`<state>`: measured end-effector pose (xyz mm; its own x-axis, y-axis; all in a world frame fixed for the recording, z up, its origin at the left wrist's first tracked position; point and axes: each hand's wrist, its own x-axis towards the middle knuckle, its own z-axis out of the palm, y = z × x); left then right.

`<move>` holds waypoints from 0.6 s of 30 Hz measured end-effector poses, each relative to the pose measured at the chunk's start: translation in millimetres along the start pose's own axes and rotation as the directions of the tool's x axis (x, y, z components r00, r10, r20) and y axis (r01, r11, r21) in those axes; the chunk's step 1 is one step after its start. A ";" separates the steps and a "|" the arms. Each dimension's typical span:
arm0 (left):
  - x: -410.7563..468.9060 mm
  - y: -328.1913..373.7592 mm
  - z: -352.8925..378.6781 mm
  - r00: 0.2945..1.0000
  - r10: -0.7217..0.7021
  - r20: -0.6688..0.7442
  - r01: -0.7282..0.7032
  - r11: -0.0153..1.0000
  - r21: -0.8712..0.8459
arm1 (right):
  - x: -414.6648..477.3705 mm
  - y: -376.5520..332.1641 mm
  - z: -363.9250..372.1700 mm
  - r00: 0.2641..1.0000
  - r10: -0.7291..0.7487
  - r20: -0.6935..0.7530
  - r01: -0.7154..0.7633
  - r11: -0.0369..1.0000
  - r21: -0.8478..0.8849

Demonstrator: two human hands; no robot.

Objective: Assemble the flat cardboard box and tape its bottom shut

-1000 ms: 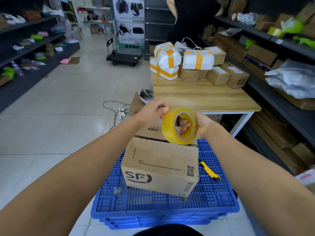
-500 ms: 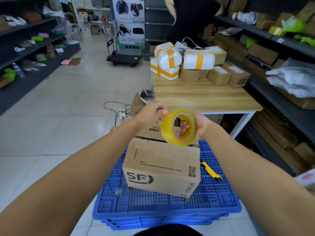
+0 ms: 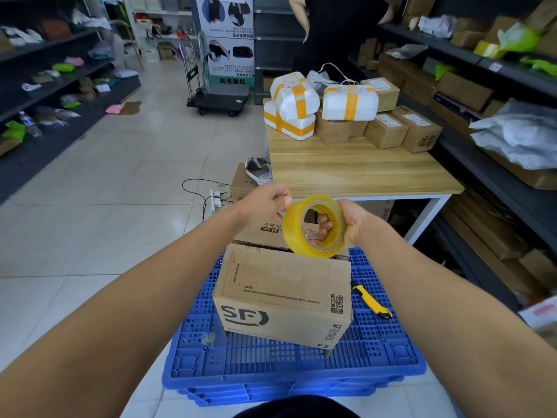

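Note:
A brown cardboard box (image 3: 280,294) printed with SF stands folded up on a blue plastic pallet (image 3: 289,360). Above its far edge I hold a roll of yellowish clear tape (image 3: 294,233). My right hand (image 3: 349,223) grips the roll with its fingers through the core. My left hand (image 3: 265,203) pinches at the roll's upper left rim, apparently on the tape's end. Whether the box's flaps are taped cannot be seen from here.
A yellow utility knife (image 3: 372,301) lies on the pallet right of the box. Behind stands a wooden table (image 3: 355,170) with wrapped parcels. More flat boxes (image 3: 259,233) lie beyond. Shelves line both sides; a person stands at the back; cables trail on the floor.
The roll and both hands have barely shifted; my left fingers have closed a little tighter on the roll's rim.

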<state>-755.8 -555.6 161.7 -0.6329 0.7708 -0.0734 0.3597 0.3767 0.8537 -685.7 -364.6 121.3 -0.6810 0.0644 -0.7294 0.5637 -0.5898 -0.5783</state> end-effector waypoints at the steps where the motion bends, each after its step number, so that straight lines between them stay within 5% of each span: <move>1: -0.4 0.4 -0.8 1.000 -0.016 0.017 0.016 0.999 -0.036 | 0.3 -0.6 -2.0 1.000 0.000 0.003 0.000 1.000 0.007; 6: 1.6 -0.4 -1.9 0.999 -0.040 0.001 0.040 0.998 -0.046 | -2.5 -1.4 -11.6 0.996 0.044 0.082 -0.042 0.999 -0.021; 12: 10.2 -12.5 -0.2 0.969 -0.102 -0.225 0.104 0.995 -0.004 | -8.4 -8.2 -19.4 0.982 -0.100 0.157 0.103 0.995 -0.010; 18: 26.5 -9.8 0.8 0.931 -0.150 -0.332 0.221 0.957 0.188 | -12.3 -0.1 10.7 0.950 -0.168 0.262 0.276 0.844 -0.461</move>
<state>-775.6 -538.4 150.9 -0.8709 0.4909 -0.0250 0.3332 0.6270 0.7041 -682.4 -373.9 134.3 -0.8644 -0.0504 -0.5003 0.5027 -0.1088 -0.8576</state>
